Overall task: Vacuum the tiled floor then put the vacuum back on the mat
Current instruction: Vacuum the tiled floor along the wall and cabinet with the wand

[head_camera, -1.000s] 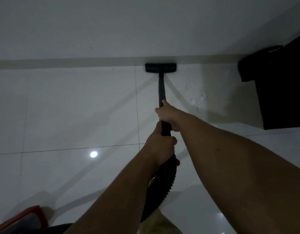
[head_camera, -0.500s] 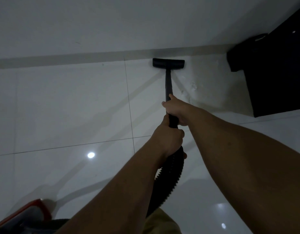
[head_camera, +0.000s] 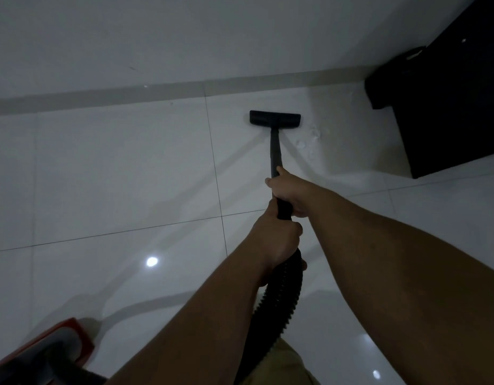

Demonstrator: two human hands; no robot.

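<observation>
The floor (head_camera: 115, 176) of pale glossy tiles filled most of the frame, its dark grout lines crossing just left of centre, and a bright spot of reflected light lay on it in the lower left. Above it, across the top of the frame, ran the wall (head_camera: 184, 37), with a grey skirting (head_camera: 101, 95) where it met the tiles. In the upper right corner stood a black cabinet (head_camera: 448, 107), set on the floor against the wall.

We held the vacuum out in front of us with both hands. Its ribbed hose (head_camera: 276, 301) climbed from the bottom centre of the frame to the wand (head_camera: 275, 151), which ran up to the flat black head (head_camera: 275, 120). The head lay on the tiles right of centre in the upper half, near the skirting but apart from it, and well left of the cabinet. At the lower left corner we saw a red-edged body (head_camera: 59, 348), partly cut off by the frame; we could not tell for sure what it was.

Our right hand (head_camera: 290, 194) was clamped round the wand, thumb lying along the top. Our left hand (head_camera: 276, 240) gripped just below it, fingers curled round where the wand met the hose. The two hands sat close together, one above the other.

A few small whitish scraps (head_camera: 309, 137) lay on the tile just right of the head.
</observation>
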